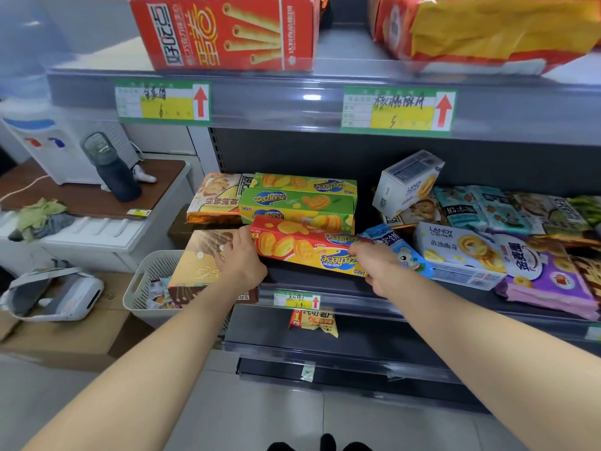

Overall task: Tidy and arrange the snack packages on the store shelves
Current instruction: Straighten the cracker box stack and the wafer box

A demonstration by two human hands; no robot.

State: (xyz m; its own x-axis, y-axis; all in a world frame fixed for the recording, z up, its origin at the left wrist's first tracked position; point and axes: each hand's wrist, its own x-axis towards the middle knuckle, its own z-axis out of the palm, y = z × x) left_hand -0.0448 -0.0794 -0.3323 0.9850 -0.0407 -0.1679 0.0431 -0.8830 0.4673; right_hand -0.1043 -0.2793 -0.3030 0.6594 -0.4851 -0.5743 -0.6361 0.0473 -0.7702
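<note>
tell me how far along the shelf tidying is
Early to midway. Done: two green boxes stacked squarely at the back left. In hand: the left hand and right hand hold the ends of a red box, askew at the shelf front. Left: the white box lies tilted on other packs, and the bags to the right are jumbled.
</note>
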